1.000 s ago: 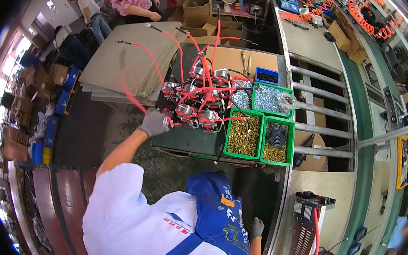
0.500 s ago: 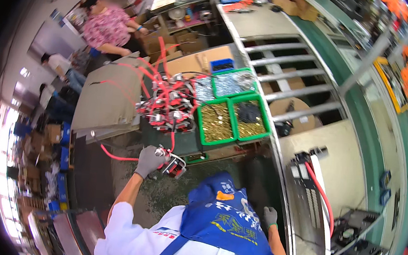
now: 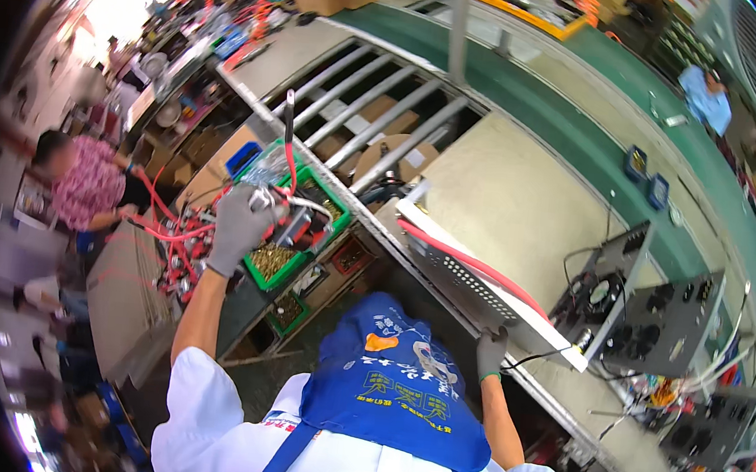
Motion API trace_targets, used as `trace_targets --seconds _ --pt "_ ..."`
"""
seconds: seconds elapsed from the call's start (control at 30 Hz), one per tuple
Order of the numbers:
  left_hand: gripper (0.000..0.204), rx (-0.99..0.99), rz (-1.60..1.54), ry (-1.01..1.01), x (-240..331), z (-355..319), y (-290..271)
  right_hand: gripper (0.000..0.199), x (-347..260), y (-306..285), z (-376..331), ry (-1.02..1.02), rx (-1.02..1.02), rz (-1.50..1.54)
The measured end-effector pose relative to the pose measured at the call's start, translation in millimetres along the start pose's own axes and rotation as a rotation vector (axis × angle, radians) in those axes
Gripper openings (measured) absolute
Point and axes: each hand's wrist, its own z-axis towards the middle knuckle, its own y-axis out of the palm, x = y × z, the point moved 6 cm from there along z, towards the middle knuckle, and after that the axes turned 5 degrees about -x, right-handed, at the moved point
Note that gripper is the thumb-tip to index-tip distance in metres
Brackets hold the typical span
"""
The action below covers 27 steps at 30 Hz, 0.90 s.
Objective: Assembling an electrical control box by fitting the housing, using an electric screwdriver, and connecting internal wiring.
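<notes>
My gloved left hand (image 3: 244,228) is closed on a red-and-black electrical part (image 3: 295,224) with metal fittings. A thick red cable (image 3: 290,159) with a black sleeve and a metal lug stands up from it. The hand and part are over green bins of small metal parts (image 3: 273,262). My gloved right hand (image 3: 492,350) has its fingers curled at the lower edge of a metal chassis (image 3: 469,279), beside a black cord (image 3: 535,355). What those fingers hold, if anything, is hidden. Another red cable (image 3: 475,265) lies along the chassis's white panel.
More red-cabled parts (image 3: 182,263) are heaped left of the bins, near stacked cardboard sheets (image 3: 123,289). Metal rollers (image 3: 374,135) run beyond the bins. Dark units with fans (image 3: 661,322) stand at the right. A co-worker in a pink patterned top (image 3: 87,190) stands at far left.
The view has turned to the right. My left hand has carried the electrical part from left of the bins to above them. My right hand has come up to the chassis's edge.
</notes>
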Motion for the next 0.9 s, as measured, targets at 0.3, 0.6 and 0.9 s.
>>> trace_targets --seconds 0.3,0.6,0.9 --pt "0.037 -0.203 0.125 0.493 115 181 140 0.047 143 -51 -68 0.350 0.301 0.195" --pt "0.038 -0.848 0.234 0.673 142 218 364 0.034 156 8 -149 0.432 0.440 0.080" --pt "0.052 -1.643 0.416 0.410 178 184 523 0.036 107 79 -240 0.664 0.545 0.282"
